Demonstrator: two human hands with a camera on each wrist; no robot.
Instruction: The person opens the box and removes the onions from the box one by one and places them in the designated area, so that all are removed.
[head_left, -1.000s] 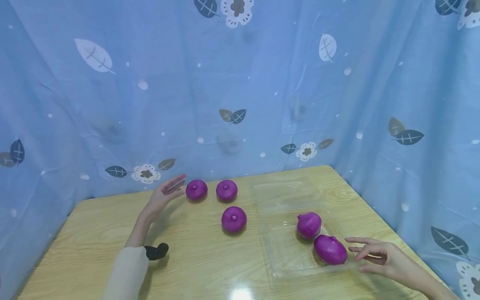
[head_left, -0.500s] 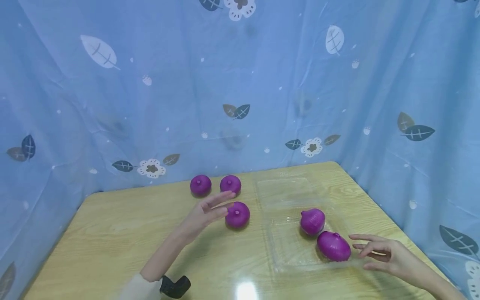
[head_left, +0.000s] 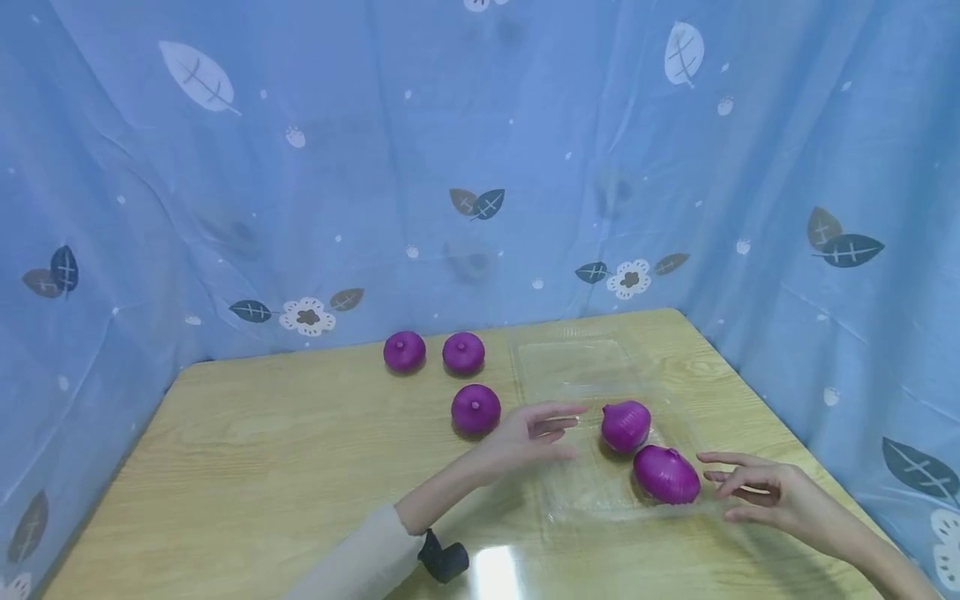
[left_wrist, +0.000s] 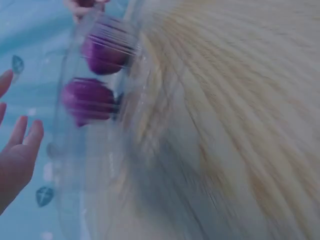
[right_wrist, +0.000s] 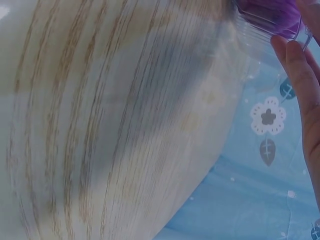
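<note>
My left hand (head_left: 528,437), fingers extended and holding nothing, is over the left side of a clear plastic box (head_left: 551,504). In the left wrist view the left hand's fingers (left_wrist: 17,135) show apart from the box. Two purple onions (head_left: 626,427) (head_left: 666,475) lie in the right part of the box. My right hand (head_left: 772,496) holds the box at its front right corner, fingers bent at the clear rim; in the right wrist view the fingers (right_wrist: 300,75) lie against the wall, the exact contact partly hidden. Three more purple onions (head_left: 405,352) (head_left: 463,353) (head_left: 476,409) sit on the table left of the box.
The box's clear flat lid (head_left: 573,367) lies folded back behind it on the wooden table (head_left: 262,467). A blue patterned curtain (head_left: 375,167) hangs along the back and sides. A black wrist device (head_left: 444,560) sits on the left forearm.
My left hand has swept right from beside the back left onion, past the front onion, to the box. The right hand stays at the box's corner. The onions rest in the same places.
</note>
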